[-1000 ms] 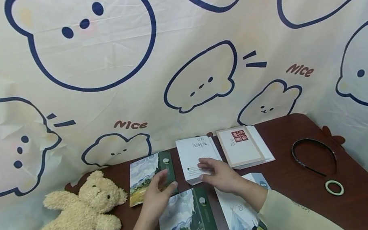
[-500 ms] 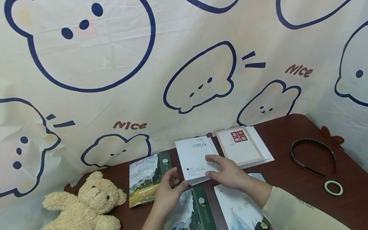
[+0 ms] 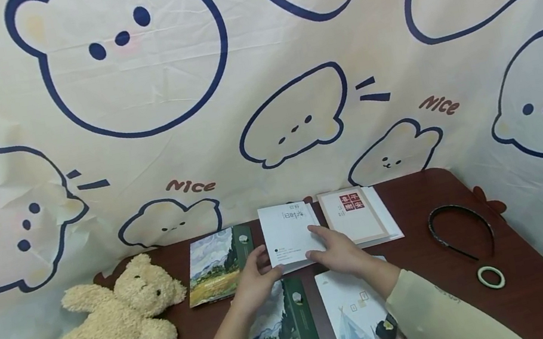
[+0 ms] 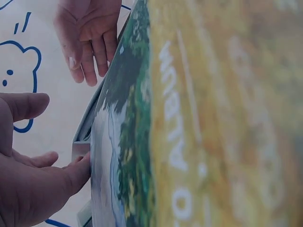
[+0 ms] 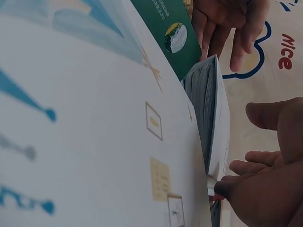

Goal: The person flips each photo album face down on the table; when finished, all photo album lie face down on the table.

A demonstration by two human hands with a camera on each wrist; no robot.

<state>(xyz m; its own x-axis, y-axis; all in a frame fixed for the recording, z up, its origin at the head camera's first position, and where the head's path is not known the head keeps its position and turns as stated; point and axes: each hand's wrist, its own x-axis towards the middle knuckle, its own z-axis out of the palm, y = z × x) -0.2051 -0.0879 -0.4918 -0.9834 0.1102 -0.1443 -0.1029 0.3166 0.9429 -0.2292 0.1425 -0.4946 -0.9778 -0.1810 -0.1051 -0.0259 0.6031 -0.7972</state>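
Observation:
A thick white book (image 3: 291, 235) with Chinese characters on its cover lies at the back middle of the table, between my two hands. My left hand (image 3: 255, 281) is at its lower left corner, fingers loosely bent and thumb raised. At its right edge, my right hand (image 3: 340, 251) has its fingertips by the side, thumb apart from the fingers. In the right wrist view, the fingers of the right hand (image 5: 265, 184) reach the side of the white book (image 5: 220, 127). A green-spined photo album (image 3: 284, 337) lies below my left hand, partly covered by its wrist.
A second landscape album (image 3: 214, 264) lies left of the white book, and a cream book with red characters (image 3: 353, 218) to its right. A tent-print book (image 3: 352, 319) is under my right forearm. A teddy bear (image 3: 114, 330), a black headband (image 3: 455, 207) and a pale green ring (image 3: 490, 277) flank them.
My left hand has moved right and slightly up to the white book's lower left corner. My right hand has shifted slightly right, to the book's right edge.

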